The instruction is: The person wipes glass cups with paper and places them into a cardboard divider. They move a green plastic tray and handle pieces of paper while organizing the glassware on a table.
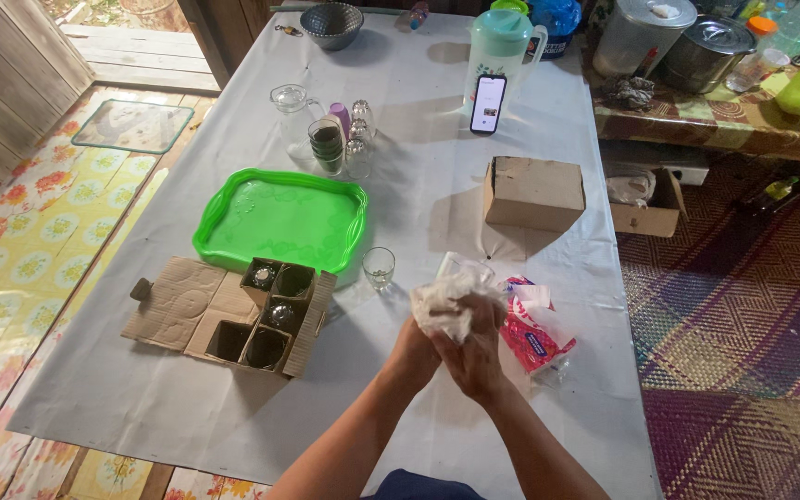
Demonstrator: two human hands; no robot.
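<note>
Both hands, left hand [416,350] and right hand [476,356], clasped around drinking glass [463,270] and crumpled tissue [443,306], right of green tray [281,219]; wiping underway; tray bare; carton [275,317] holding glasses.

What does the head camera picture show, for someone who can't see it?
Two hands, left hand and right hand, wipe a clear glass with a white tissue over a white cloth. Nearby sit a green tray, a small glass and an open cardboard box of glasses.

Both hands, left hand [416,350] and right hand [474,356], press a white tissue [443,306] around a clear glass [466,269], just right of the divided cardboard box [270,315].
</note>
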